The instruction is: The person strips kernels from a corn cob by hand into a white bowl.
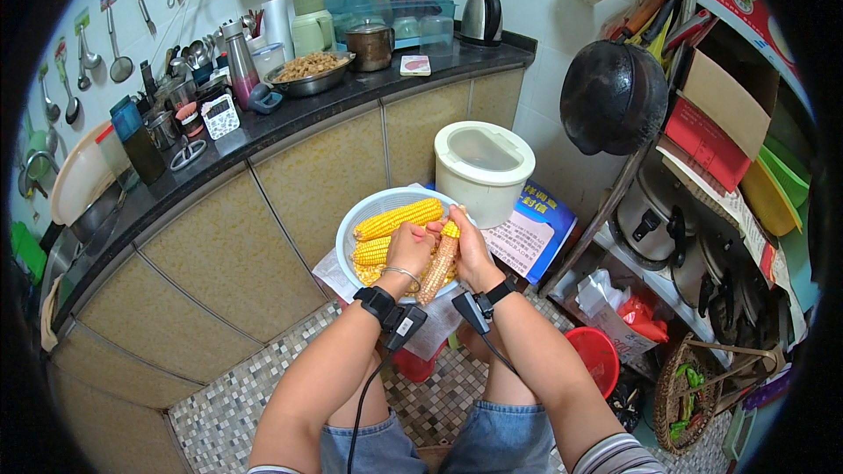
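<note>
My right hand (471, 247) grips a mostly stripped corn cob (439, 268), tilted over a pale plastic basin (348, 224). A patch of yellow kernels (450, 230) stays on the cob's upper end. My left hand (409, 250) is curled beside that end, its fingertips close to the kernels; whether a loose kernel sits between them is hidden. Inside the basin lie full yellow ears of corn (398, 218), with loose kernels (369, 273) beneath them. Both wrists wear black straps with cabled devices.
A lidded white bucket (477, 187) stands just behind the basin, beside printed papers (527, 237). A dark counter (283, 112) curves along the left and back. At right are a shelf rack (593, 237), a red bucket (596, 355) and a wicker basket (668, 401) with green peppers.
</note>
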